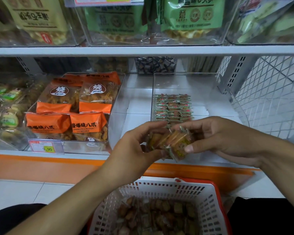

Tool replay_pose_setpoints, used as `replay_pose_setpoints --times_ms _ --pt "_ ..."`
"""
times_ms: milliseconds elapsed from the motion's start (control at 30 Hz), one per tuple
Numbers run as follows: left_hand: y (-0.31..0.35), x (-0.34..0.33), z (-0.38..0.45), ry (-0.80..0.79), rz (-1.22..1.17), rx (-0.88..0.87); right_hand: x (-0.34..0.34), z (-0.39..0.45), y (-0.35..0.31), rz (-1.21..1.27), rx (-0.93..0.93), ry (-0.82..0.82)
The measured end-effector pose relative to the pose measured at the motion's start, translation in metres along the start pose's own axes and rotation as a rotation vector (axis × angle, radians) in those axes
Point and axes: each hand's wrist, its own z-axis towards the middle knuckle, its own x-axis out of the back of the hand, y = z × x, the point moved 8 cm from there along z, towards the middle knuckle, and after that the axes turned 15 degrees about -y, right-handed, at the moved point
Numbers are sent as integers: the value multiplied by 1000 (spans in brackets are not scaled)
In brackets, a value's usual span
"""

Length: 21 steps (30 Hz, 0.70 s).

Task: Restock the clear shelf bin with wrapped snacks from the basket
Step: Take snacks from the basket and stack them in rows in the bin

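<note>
Your left hand (134,146) and right hand (215,138) meet in front of the shelf, fingers curled round a small stack of wrapped snacks (171,143) that you pinch between them, the right thumb pressed on the front packet. Just beyond that grip sits the clear shelf bin (227,106), its front lip hidden behind your knuckles; neat rows of the same snacks (173,107) fill only its left side, and the right side shows the white shelf floor through the plastic. Below the grip, close to your body, the white basket (143,192) with its red rim holds a loose heap of more wrapped snacks (156,216).

To the left of your hands a neighbouring clear bin holds orange bags (75,106) standing in two rows, with a yellow price tag (44,147) reading 9.90 clipped at its front. Further left lie blurred packets in pale wrappers. Under your wrists an orange strip (41,167) runs along the shelf base, above pale floor tiles. Above the grip a white shelf edge (143,50) carries bins of green and beige bags. To the right, a white wire mesh panel (270,99) closes the end of the shelving.
</note>
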Motion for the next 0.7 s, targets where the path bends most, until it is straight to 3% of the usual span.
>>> replay_pose_setpoints --times_ms 133,333,533,700 --pt "-2 2 1 25 -97 -23 -5 3 11 100 -52 -31" --pt "-1 6 0 143 -251 -109 -14 7 9 371 39 -84" --pt "-8 10 2 255 -789 -193 -18 8 3 463 125 -133" --pt "-1 2 5 235 -639 -199 -19 12 4 503 159 -95"
